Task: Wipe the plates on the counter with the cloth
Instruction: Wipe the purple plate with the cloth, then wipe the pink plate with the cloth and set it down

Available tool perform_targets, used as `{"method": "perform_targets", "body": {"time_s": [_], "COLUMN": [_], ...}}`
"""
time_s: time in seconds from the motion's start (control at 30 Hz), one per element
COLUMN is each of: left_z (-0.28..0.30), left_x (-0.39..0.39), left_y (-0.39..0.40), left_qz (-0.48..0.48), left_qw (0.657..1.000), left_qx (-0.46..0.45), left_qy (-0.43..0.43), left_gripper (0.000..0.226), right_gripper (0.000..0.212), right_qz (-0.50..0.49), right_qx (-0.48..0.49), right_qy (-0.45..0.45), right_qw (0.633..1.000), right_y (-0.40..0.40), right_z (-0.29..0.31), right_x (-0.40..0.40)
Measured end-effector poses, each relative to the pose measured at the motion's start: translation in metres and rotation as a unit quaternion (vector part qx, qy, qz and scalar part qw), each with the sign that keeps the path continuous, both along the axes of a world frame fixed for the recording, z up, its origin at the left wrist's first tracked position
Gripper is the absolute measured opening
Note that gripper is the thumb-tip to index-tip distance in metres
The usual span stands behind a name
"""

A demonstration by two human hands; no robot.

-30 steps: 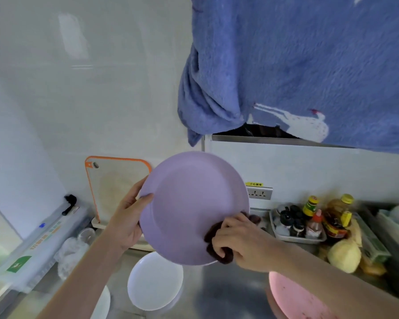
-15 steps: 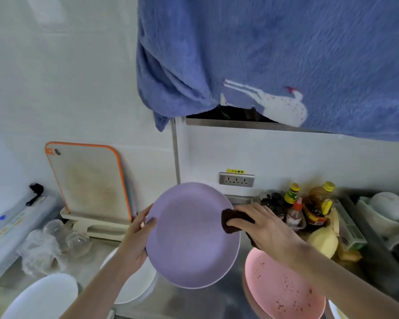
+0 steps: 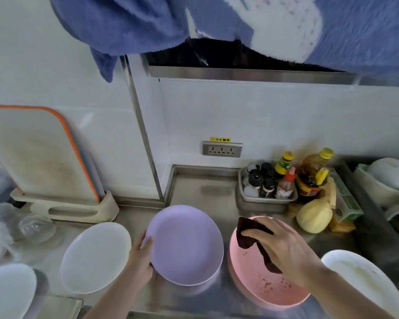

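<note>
**Purple plate coming down; cloth shifted to pink plate**

Head view. The purple plate (image 3: 186, 245), raised and tilted toward the camera a second ago with the cloth rubbing its lower rim, now lies low and near flat at the middle of the counter (image 3: 205, 187). Whether it rests on the steel or is just above it cannot be told. The left hand (image 3: 141, 261) is closed on its left rim, thumb on top. Its face shows no marks.

The right hand (image 3: 283, 247) has left the purple plate and is now over the pink plate (image 3: 263, 286), just to the right, fingers clamped around the dark cloth (image 3: 251, 236). The cloth hangs onto the pink plate's far inner side. Reddish specks show on the near part of that plate.

Two white plates (image 3: 95, 256) lie toward the counter's left end; another white plate (image 3: 364, 279) sits at the right front corner, faintly smeared.

Judgement: the purple plate appears finished; wiping of the pink plate is beginning, and the right-hand white plate likely remains.
</note>
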State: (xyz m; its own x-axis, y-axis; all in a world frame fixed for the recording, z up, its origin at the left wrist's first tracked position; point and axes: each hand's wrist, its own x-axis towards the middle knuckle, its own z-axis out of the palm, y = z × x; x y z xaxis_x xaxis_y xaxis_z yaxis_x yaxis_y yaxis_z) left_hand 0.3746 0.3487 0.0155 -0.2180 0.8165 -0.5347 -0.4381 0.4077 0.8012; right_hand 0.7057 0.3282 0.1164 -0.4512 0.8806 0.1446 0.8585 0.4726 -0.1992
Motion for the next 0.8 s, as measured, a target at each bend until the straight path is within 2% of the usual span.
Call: {"method": "perform_targets", "body": {"time_s": [0.13,0.23,0.3,0.37,0.47,0.5,0.6,0.7,0.8], "left_z": [-0.014,-0.025,-0.023,-0.017,-0.008,-0.005,0.004,0.002,-0.026], "left_x": [-0.004,-0.014,-0.019,-0.018,-0.001,0.011,0.068,0.133,0.181], "left_y": [0.006,0.005,0.003,0.002,0.0,-0.002,-0.01,-0.023,-0.034], "left_qz": [-0.012,-0.029,-0.052,-0.072,-0.094,-0.109,-0.194,-0.279,-0.287], "left_qw": [1.0,0.996,0.991,0.975,0.916,0.904,0.908,0.922,0.93], "left_qx": [-0.015,-0.03,-0.04,-0.046,-0.053,-0.046,0.001,-0.047,-0.096], "left_qy": [0.023,0.075,0.119,0.205,0.388,0.412,0.372,0.266,0.211], "left_gripper": [0.033,0.048,0.047,0.045,0.054,0.056,0.045,0.038,0.043], "right_gripper": [0.064,0.056,0.053,0.049,0.042,0.04,0.034,0.031,0.032], "right_qz": [-0.04,-0.058,-0.082,-0.11,-0.136,-0.148,-0.211,-0.259,-0.268], "right_qx": [-0.001,0.018,0.016,0.012,0.007,0.006,-0.006,-0.014,-0.027], "right_qy": [0.015,0.029,0.04,0.055,0.076,0.088,0.141,0.162,0.18], "right_qw": [0.999,0.998,0.996,0.992,0.988,0.985,0.967,0.952,0.946], "right_y": [-0.008,-0.015,-0.023,-0.03,-0.036,-0.037,-0.043,-0.049,-0.05], "right_z": [-0.006,-0.008,-0.004,0.003,0.011,0.011,0.01,0.006,-0.001], "right_x": [0.007,0.01,0.009,0.009,0.018,0.023,0.037,0.052,0.071]}}
